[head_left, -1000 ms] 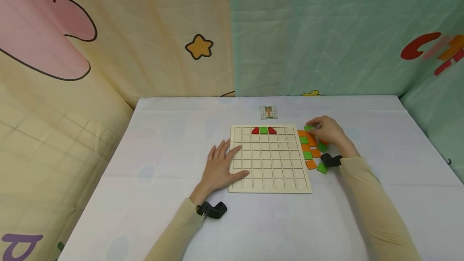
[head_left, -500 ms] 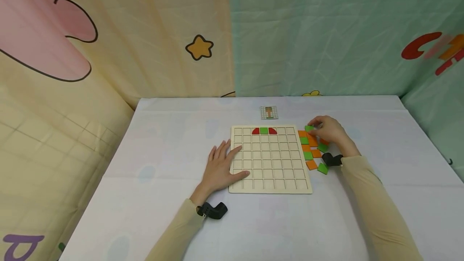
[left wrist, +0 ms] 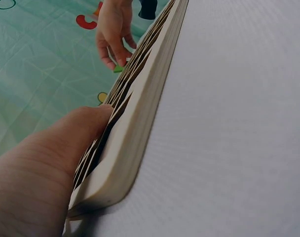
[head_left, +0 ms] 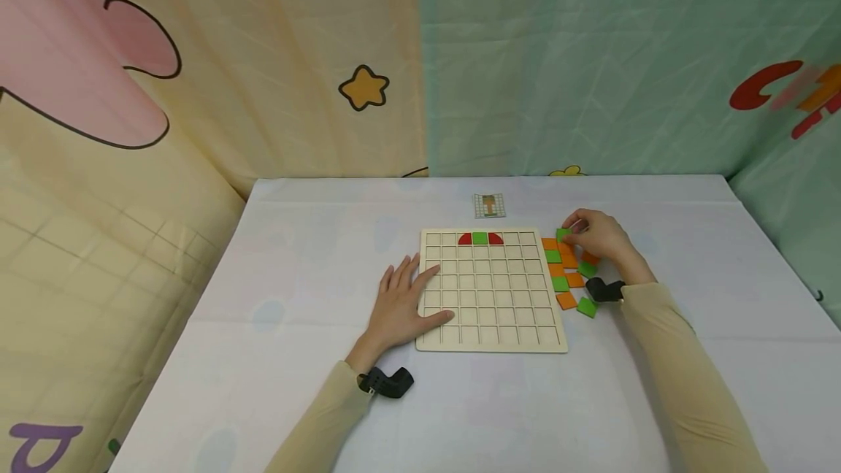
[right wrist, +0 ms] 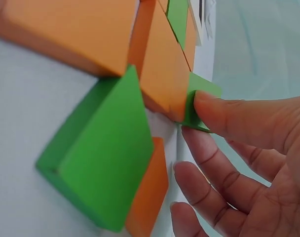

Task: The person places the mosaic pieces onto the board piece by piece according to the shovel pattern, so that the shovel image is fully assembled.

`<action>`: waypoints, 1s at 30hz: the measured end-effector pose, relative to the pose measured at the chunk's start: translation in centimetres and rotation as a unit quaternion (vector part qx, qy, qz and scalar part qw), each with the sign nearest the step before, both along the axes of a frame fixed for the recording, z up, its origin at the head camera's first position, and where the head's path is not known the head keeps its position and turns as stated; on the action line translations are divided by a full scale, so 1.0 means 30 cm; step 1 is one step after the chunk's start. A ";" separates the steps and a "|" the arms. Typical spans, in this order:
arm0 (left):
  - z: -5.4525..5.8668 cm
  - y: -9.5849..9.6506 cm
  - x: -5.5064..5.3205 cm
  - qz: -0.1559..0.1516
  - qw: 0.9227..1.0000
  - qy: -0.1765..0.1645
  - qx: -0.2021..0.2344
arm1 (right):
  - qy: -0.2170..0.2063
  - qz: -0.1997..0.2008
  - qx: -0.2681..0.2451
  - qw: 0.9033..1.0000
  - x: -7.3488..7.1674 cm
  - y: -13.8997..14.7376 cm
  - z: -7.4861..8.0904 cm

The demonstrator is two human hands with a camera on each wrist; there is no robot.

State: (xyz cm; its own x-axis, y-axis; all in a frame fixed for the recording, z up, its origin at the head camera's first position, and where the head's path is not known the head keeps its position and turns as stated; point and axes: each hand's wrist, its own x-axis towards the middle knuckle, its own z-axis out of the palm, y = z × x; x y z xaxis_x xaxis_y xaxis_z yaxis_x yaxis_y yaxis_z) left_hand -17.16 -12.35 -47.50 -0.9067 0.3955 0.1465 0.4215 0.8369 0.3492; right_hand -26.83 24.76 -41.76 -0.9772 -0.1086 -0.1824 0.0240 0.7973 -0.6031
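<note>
My left hand rests over the left edge of a pale wooden grid board, fingers spread and thumb on its surface. In the left wrist view the thumb lies on the board near a corner. Off the board's right side, my right hand pinches a green square tile between thumb and index finger, beside the orange tiles. The other fingers are loosely bent. Set in the board's far row are a green square and two red rounded pieces, one on each side of it.
Several loose tiles lie along the board's right edge, among them an orange tile and a green tile. A small card with a gridded picture lies beyond the board. Printed curtains hang behind the white table.
The green tile in my right hand has shifted very slightly, with a little more of it showing. My left hand stays in place on the board.
</note>
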 end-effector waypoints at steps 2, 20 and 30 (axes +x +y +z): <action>0.001 0.000 0.001 0.001 1.000 0.000 -0.001 | 0.004 -0.001 -0.002 1.000 0.001 0.003 -0.001; 0.001 -0.001 0.001 0.001 1.000 0.005 0.004 | 0.029 0.002 -0.054 0.998 0.017 -0.021 0.018; 0.000 0.001 -0.001 -0.001 1.000 0.005 -0.001 | 0.047 0.032 -0.089 0.994 0.025 -0.077 0.034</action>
State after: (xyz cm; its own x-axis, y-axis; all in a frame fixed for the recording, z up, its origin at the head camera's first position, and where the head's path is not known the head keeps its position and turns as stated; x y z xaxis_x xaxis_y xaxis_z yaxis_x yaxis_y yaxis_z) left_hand -17.18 -12.33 -47.50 -0.9044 0.3978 0.1546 0.4267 0.8368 0.3430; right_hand -26.08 22.44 -40.75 -0.9789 -0.1942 -0.0636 -0.0865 0.6758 -0.7320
